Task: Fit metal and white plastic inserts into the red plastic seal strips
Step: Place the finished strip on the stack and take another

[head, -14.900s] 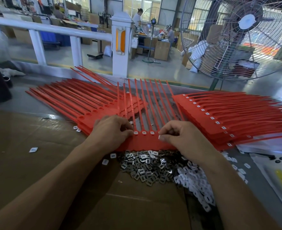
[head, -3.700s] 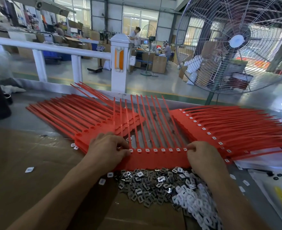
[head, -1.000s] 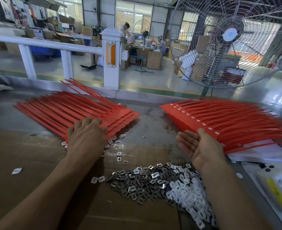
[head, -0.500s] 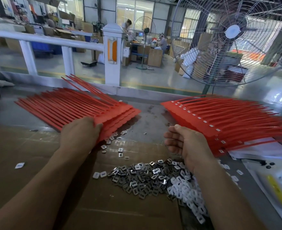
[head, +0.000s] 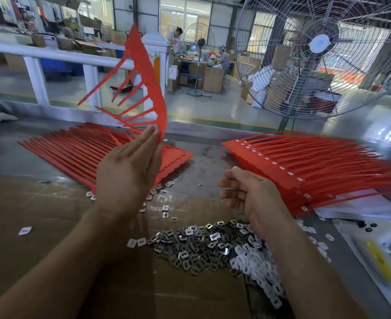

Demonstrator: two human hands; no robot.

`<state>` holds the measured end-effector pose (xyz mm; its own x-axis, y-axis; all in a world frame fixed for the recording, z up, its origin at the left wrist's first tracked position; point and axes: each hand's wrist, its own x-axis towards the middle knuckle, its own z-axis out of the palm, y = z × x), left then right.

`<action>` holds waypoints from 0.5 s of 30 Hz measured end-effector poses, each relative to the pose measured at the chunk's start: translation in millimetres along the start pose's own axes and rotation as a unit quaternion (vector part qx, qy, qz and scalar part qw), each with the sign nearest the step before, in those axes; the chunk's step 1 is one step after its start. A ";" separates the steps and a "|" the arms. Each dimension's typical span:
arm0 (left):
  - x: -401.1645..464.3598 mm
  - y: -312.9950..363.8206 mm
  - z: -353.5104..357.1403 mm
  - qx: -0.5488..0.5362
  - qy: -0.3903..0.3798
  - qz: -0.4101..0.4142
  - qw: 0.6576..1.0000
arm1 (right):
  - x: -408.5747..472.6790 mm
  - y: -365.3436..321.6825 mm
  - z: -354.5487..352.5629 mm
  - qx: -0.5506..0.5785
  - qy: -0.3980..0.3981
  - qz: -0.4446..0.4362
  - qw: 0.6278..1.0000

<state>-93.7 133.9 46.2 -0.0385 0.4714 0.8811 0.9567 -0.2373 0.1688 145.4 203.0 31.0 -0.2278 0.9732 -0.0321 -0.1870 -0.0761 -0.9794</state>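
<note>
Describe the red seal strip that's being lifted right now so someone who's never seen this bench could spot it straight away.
Start at the white railing post behind the bench; right in front of it a red comb-like seal strip curves up into the air. The left hand holds its lower end. Unlike the flat red stacks on the left and right, it is a single sheet, airborne, with its tails pointing left.

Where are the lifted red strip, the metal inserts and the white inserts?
lifted red strip [head: 152,84], head view, its curved band
metal inserts [head: 189,247], head view, middle of pile
white inserts [head: 256,265], head view, middle of pile
</note>
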 end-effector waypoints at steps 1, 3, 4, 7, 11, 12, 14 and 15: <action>-0.3 4.2 2.1 0.000 0.001 0.033 0.999 | -0.4 -0.4 0.6 -0.002 -0.022 -0.009 1.000; -1.7 11.3 5.7 -0.015 -0.023 0.087 0.996 | -1.6 -1.0 2.2 -0.006 -0.065 -0.028 0.997; -3.3 13.6 6.8 -0.024 -0.049 0.112 0.992 | -1.7 -0.3 3.4 -0.009 -0.080 -0.037 0.996; -9.4 17.0 10.2 -0.048 -0.149 0.170 0.973 | -0.4 2.5 5.8 -0.053 -0.078 -0.053 0.994; -14.9 23.4 16.3 -0.077 -0.252 0.218 0.940 | -2.0 4.9 6.1 -0.109 -0.060 -0.102 0.987; -15.6 25.2 17.5 -0.077 -0.264 0.232 0.933 | -2.2 5.5 5.1 -0.128 -0.059 -0.125 0.982; -15.8 26.9 18.4 -0.085 -0.280 0.241 0.925 | -1.4 5.3 3.3 -0.214 -0.033 -0.171 0.961; -15.8 27.1 18.6 -0.078 -0.287 0.242 0.924 | -1.8 4.5 3.5 -0.253 -0.028 -0.182 0.950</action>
<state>-61.8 135.8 28.6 0.5848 0.6399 0.4986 0.7666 -0.6369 -0.0817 141.6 200.1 27.3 -0.2891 0.9011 0.3232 0.2165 0.3904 -0.8948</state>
